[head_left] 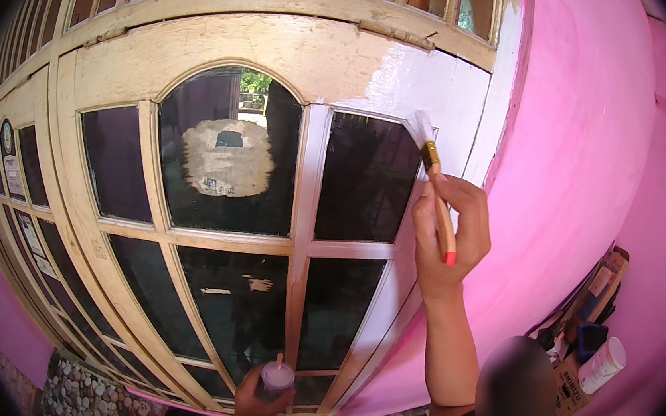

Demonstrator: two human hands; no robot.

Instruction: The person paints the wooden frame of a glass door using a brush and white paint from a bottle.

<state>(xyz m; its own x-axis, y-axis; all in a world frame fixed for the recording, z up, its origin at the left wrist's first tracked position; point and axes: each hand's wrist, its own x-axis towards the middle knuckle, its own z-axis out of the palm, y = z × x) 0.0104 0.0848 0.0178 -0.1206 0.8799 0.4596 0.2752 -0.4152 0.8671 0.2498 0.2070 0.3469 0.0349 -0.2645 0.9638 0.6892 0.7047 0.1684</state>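
Observation:
My right hand (456, 234) is closed round the wooden handle of a paintbrush (431, 155), which has a red end and a brass-coloured ferrule. Its white-coated bristles touch the frame at the top right corner of a dark glass pane (369, 181). Low in the middle, my left hand (254, 402) grips a small cup of pale paint (277, 377) with a stick standing in it. The wooden door (205, 39) is bare cream-brown on its left side. White paint covers its upper right corner and the bars round the right panes.
A pink wall (571, 151) curves away on the right. Against it stand a cardboard box (570, 395) and a white tub (603, 365). Pebbled stone (102, 402) runs along the bottom. Old paper residue (229, 158) sticks to the arched pane. A blurred round shape (517, 398) lies beside my right arm.

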